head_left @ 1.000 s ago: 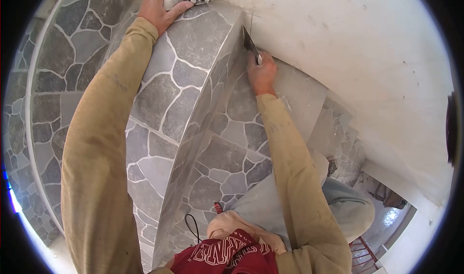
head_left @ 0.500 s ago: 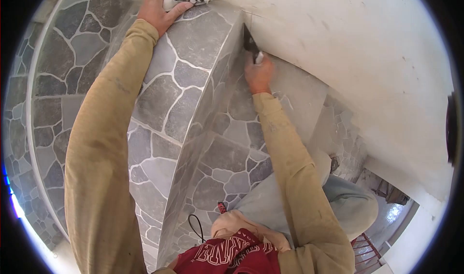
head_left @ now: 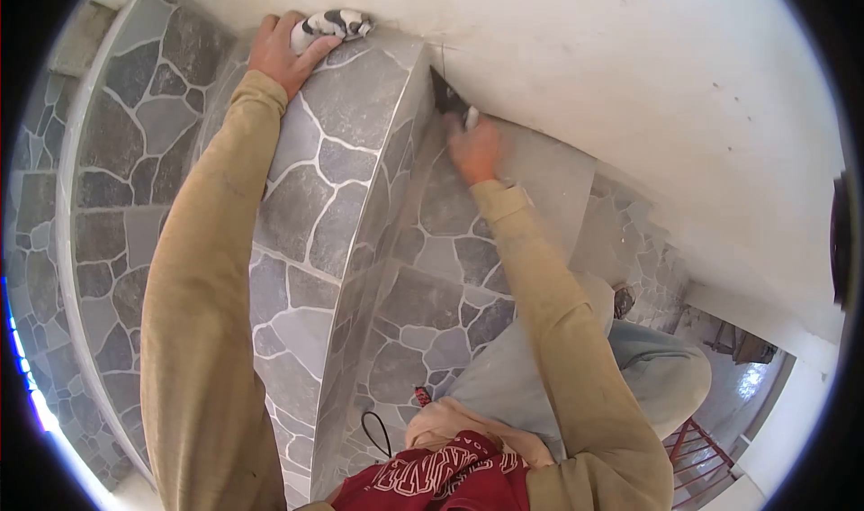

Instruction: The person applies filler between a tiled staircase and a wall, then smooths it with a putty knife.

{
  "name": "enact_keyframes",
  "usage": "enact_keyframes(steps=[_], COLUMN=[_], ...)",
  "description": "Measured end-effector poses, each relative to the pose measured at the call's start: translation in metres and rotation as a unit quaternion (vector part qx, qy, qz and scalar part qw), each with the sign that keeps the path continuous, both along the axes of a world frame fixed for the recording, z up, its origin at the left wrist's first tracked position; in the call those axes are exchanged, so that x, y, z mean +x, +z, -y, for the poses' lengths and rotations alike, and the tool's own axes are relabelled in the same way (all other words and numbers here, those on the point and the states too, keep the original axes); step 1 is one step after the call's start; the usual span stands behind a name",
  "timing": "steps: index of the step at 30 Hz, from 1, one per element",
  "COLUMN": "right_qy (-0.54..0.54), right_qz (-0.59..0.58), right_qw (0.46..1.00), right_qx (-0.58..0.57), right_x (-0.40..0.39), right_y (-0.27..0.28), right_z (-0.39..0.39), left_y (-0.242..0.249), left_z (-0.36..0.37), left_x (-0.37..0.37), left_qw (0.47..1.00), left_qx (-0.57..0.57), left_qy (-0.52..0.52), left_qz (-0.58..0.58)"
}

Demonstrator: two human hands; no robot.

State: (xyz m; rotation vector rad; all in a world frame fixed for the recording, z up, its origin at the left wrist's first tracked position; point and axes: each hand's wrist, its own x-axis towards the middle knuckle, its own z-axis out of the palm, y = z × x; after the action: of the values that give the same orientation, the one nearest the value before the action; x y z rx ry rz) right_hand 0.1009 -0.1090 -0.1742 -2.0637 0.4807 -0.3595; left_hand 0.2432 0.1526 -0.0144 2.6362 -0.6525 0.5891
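My left hand (head_left: 281,56) rests on the upper stair tread near the wall, its thumb and fingers closed around a bunched black-and-white cloth (head_left: 326,28). Lower and to the right, my right hand (head_left: 477,149) is slightly blurred and grips a putty knife (head_left: 443,88) with a dark blade. The blade's tip points up into the corner where the step's riser (head_left: 402,133) meets the white wall (head_left: 594,70). Some of the knife's handle is hidden by my fingers; a light end shows beside them.
Stone-patterned tiles with pale joints cover the upper tread (head_left: 346,92) and the lower tread (head_left: 418,295). More steps (head_left: 126,151) rise at the left. My bent knee (head_left: 661,367) is at the right, near a red metal railing (head_left: 697,452). A dark cord loop (head_left: 376,433) lies by my shirt.
The view has shifted a little, so the steps and both hands sit slightly differently. My right hand stays at the riser corner with the putty knife, and my left still holds the cloth.
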Motion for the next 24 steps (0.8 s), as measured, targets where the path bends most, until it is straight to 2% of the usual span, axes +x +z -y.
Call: enact_keyframes(steps=[1, 3, 4, 6, 7, 9, 13, 15, 19, 21, 24], right_qy=[-0.004, 0.042, 0.038, -0.047, -0.051, 0.012, -0.018, 0.024, 0.019, 0.117, 0.075], right_qz=[0.007, 0.081, 0.085, 0.190, 0.189, 0.172, 0.189, 0.254, 0.244, 0.141, 0.098], right_qw=[1.000, 0.987, 0.987, 0.977, 0.977, 0.985, 0.981, 0.967, 0.968, 0.976, 0.990], right_qx=[0.002, 0.129, 0.134, 0.087, 0.087, -0.008, 0.047, -0.001, 0.055, 0.120, 0.074], right_x=[-0.002, -0.010, -0.006, -0.004, -0.002, 0.003, 0.008, 0.011, -0.005, -0.020, -0.034], right_y=[0.002, 0.004, 0.012, 0.029, 0.026, 0.017, 0.038, 0.033, 0.035, 0.017, 0.009], right_z=[0.001, 0.001, 0.003, 0.011, 0.007, -0.007, -0.003, -0.004, -0.015, -0.001, 0.015], left_y=[0.001, 0.004, 0.007, 0.006, 0.002, 0.003, 0.002, 0.000, 0.001, 0.004, 0.000], left_z=[0.000, -0.001, -0.001, 0.002, 0.000, 0.001, -0.002, -0.005, 0.001, 0.001, 0.001], left_x=[-0.001, -0.003, -0.003, -0.006, -0.003, -0.006, -0.001, 0.000, -0.004, -0.004, -0.001], left_qw=[1.000, 0.999, 0.999, 1.000, 1.000, 1.000, 1.000, 1.000, 1.000, 1.000, 1.000], left_qx=[0.006, 0.032, 0.037, 0.007, -0.010, -0.009, 0.026, 0.013, -0.004, 0.003, 0.015], left_qy=[0.003, 0.010, 0.006, 0.012, 0.000, -0.005, -0.003, -0.007, -0.018, -0.027, -0.019], left_qz=[-0.001, 0.001, 0.005, -0.019, -0.018, -0.025, -0.001, -0.008, -0.010, 0.006, 0.005])
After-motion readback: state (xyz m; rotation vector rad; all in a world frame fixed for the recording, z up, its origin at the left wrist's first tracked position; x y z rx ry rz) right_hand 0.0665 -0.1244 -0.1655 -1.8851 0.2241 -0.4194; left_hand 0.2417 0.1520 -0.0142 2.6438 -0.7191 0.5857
